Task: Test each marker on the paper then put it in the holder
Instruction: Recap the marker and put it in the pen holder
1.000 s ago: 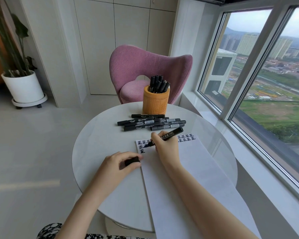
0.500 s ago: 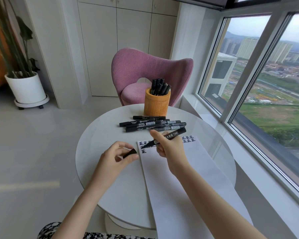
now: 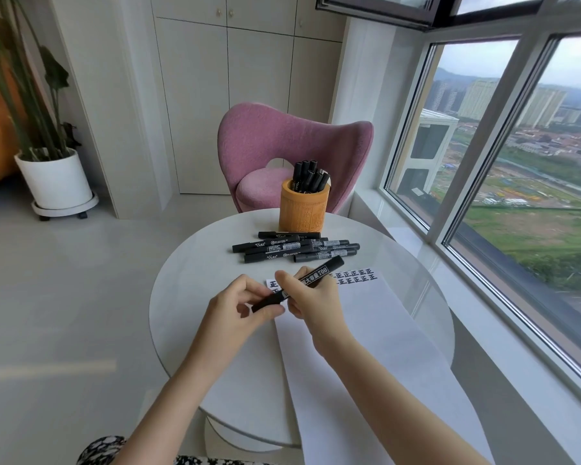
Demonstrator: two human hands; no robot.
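My right hand [image 3: 311,298] grips a black marker [image 3: 319,274] by its barrel, held slanted above the white paper [image 3: 376,337]. My left hand [image 3: 239,310] pinches the marker's black cap [image 3: 267,302], which sits on the marker's tip end. The paper's far edge carries rows of black test marks [image 3: 356,276]. Several more black markers [image 3: 294,248] lie in a pile on the round white table [image 3: 198,290]. Behind them stands an orange-brown wooden holder [image 3: 304,211] with several markers upright in it.
A pink chair [image 3: 282,142] stands just beyond the table. A large window [image 3: 517,162] runs along the right side. A potted plant in a white pot [image 3: 56,179] stands on the floor at the far left.
My right hand lifted the marker off the paper and my left hand brought the cap up onto its tip. The camera tilted upward slightly.
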